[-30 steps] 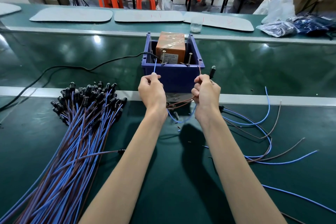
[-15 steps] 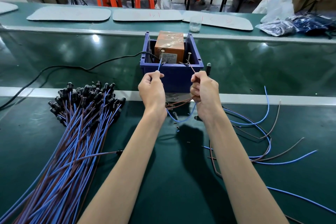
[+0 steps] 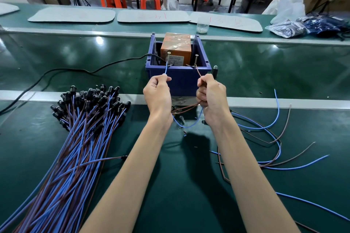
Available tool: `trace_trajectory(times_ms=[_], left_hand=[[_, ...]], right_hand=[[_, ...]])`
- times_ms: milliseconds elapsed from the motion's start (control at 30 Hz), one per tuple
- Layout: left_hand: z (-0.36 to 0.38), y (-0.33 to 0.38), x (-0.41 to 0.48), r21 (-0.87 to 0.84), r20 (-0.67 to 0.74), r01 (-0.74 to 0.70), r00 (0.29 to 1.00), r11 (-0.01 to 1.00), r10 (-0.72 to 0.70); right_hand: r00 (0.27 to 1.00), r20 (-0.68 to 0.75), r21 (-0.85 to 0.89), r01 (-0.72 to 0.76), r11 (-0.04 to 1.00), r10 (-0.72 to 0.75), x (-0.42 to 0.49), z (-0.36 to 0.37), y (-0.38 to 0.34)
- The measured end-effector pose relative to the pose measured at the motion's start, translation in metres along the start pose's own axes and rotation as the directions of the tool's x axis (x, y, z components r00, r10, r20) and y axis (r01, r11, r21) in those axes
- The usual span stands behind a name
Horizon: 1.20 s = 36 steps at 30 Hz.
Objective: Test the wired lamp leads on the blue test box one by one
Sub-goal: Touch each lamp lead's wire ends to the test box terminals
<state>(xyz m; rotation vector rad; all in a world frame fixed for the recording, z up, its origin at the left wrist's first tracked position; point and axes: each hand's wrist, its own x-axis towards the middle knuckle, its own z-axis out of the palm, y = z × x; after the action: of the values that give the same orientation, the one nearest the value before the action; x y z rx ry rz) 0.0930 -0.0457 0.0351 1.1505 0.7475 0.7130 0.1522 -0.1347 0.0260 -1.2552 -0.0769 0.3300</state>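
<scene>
My left hand (image 3: 157, 93) pinches the thin blue wire lead (image 3: 166, 70); my right hand (image 3: 211, 96) grips the thin brown wire lead (image 3: 198, 72) and black lamp head (image 3: 215, 70). Both tips reach the dark-blue plastic test box (image 3: 180, 81), just beyond my hands.

Your blue test box (image 3: 180, 79) stands upright on the green belt, with two screw posts (image 3: 196, 59) rising at its front rim. The lead you hold has its blue wire (image 3: 166, 68) reaching the left post, its brown wire (image 3: 198, 71) the right, and its black lamp head (image 3: 215, 71) pointing up. The bundled leads (image 3: 81, 138) lie to your left, the loose leads (image 3: 272, 126) to your right.
</scene>
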Motion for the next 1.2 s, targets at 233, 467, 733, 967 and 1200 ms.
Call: trace_trajectory(times_ms=[233, 467, 733, 967, 1200], left_hand=[[0.0002, 0.0004, -0.0017, -0.008, 0.007, 0.001, 1.000, 1.000, 0.000], [0.0012, 0.0009, -0.0023, -0.007, 0.002, 0.001, 1.000, 1.000, -0.001], [0.0011, 0.0008, -0.0034, -0.006, 0.006, -0.004, 1.000, 1.000, 0.004], [0.0008, -0.0001, -0.0048, -0.002, 0.013, 0.000, 1.000, 1.000, 0.000], [0.0019, -0.0007, -0.0095, 0.003, 0.015, -0.004, 1.000, 1.000, 0.004]], right_hand=[[1.000, -0.001, 0.002, 0.006, 1.000, -0.006, -0.0024, 0.0008, -0.0022], [1.000, 0.009, -0.015, 0.010, 1.000, -0.010, -0.0037, 0.0010, -0.0020], [1.000, 0.001, -0.027, 0.012, 1.000, -0.012, -0.0052, 0.0009, -0.0024], [1.000, 0.003, -0.029, 0.017, 0.999, -0.017, -0.0070, 0.0006, -0.0043], [1.000, 0.002, -0.057, 0.022, 0.998, -0.022, -0.0095, 0.0013, -0.0046]])
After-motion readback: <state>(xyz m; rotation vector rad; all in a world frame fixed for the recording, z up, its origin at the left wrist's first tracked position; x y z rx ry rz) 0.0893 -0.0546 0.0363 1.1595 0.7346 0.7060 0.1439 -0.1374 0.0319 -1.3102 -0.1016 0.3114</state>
